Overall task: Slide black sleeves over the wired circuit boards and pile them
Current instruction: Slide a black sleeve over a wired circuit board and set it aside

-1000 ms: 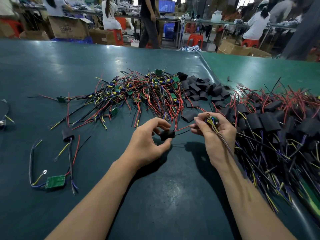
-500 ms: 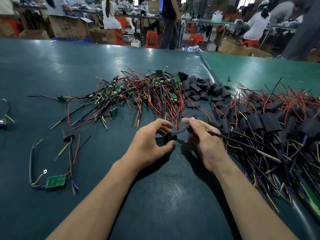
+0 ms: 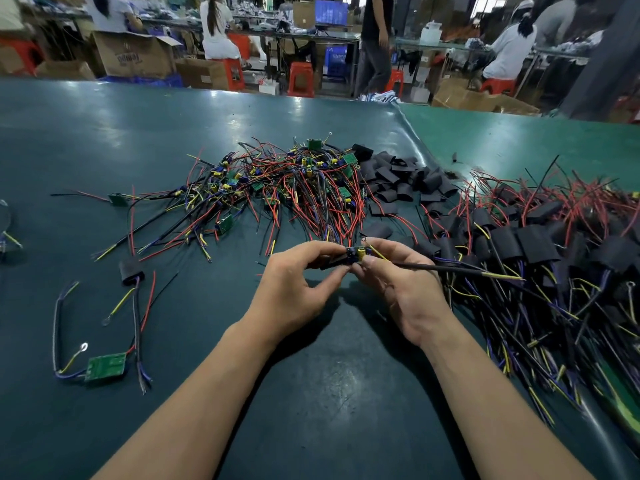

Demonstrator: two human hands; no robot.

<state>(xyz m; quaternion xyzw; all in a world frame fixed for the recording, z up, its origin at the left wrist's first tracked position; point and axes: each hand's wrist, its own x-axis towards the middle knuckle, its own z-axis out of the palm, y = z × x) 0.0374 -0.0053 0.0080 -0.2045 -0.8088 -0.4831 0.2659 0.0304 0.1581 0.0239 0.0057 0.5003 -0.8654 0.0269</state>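
My left hand point(image 3: 292, 289) pinches a black sleeve point(image 3: 335, 262) between thumb and fingers. My right hand point(image 3: 403, 289) pinches a small wired circuit board point(image 3: 358, 253) with a yellow capacitor, right against the sleeve's mouth; its black and yellow wires point(image 3: 460, 270) trail off to the right. Behind my hands lies a heap of bare wired boards point(image 3: 294, 188). Loose black sleeves point(image 3: 398, 178) lie just right of that heap. A pile of sleeved boards point(image 3: 540, 251) fills the right side.
A green board with wires point(image 3: 105, 367) and a sleeved one point(image 3: 130, 271) lie apart at the left. The dark green table point(image 3: 311, 393) meets a lighter green mat point(image 3: 519, 140) at the back right. People, boxes and red stools stand beyond the table.
My hands have come together. The board in my right hand has moved left to the sleeve in my left hand, and its wires have swung out to the right.
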